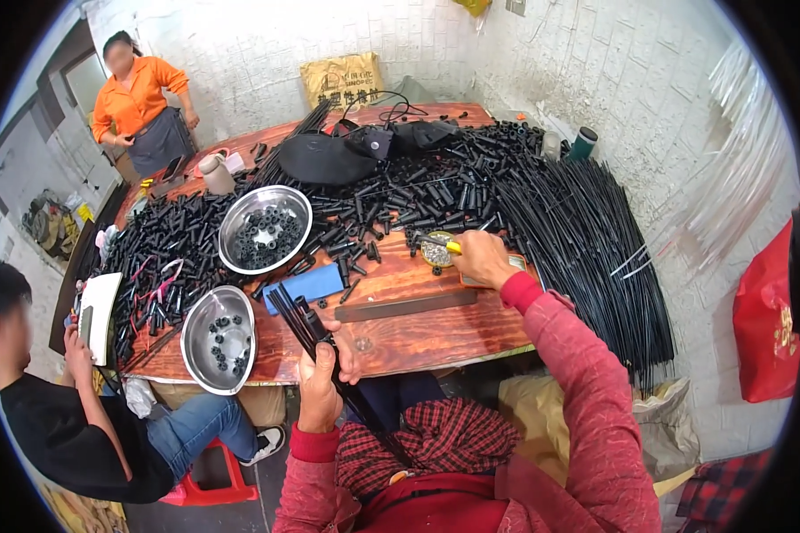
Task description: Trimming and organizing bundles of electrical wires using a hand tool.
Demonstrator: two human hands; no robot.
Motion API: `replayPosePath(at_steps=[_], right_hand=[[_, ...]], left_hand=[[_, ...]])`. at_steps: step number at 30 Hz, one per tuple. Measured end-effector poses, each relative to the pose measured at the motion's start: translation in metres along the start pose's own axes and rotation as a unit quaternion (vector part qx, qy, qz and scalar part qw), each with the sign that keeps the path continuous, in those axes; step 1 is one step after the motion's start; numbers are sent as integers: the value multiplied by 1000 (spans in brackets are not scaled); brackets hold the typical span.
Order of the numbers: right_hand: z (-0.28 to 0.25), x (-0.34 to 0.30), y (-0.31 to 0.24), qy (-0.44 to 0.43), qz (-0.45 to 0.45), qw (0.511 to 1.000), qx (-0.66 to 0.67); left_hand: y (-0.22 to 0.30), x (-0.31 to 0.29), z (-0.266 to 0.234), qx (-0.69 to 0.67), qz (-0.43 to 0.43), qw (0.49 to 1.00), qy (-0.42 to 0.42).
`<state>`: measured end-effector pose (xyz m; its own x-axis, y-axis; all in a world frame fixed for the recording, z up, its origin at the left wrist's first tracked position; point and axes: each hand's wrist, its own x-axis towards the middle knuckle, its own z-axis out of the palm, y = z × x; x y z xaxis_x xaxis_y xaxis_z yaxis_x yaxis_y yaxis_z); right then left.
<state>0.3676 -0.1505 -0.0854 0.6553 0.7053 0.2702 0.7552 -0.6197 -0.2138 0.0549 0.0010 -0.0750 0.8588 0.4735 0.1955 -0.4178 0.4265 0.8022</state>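
My left hand is closed round a bundle of thin black rods with thicker ends, held upright at a tilt by the table's front edge. The rods' lower part runs down toward my lap. Over the table, my right hand grips a tool with a yellow handle; its tip reaches a small round dish of tiny light pieces. What kind of tool it is, I cannot make out. Partly behind that hand lies an orange-edged tray. A long dark bar lies between my hands, near a blue block.
Two metal bowls, one round and one dented, hold black rings. Black tubular parts heap across the table; long black rods cover its right side. One person sits at the left; another stands behind.
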Motion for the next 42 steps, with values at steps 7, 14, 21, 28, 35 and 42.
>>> replayPosePath(at_steps=[7,14,21,28,35,42], right_hand=[[32,23,10,3,-46,996,-75],[31,32,5,-21,-75,993,-85],[31,31,9,6,-70,997,-41],[37,30,9,-5,-87,995,-44],[40,34,9,-12,-101,992,-68],[33,30,6,-5,-102,992,-75]], left_hand=[[-4,9,-14,-6,-2,999,34],[-7,23,-9,-9,-19,999,32],[-10,23,-13,-6,-19,999,37],[-13,24,-9,-12,-25,999,32],[-16,24,-5,-19,-28,999,37],[-17,24,-6,-21,-29,999,34]])
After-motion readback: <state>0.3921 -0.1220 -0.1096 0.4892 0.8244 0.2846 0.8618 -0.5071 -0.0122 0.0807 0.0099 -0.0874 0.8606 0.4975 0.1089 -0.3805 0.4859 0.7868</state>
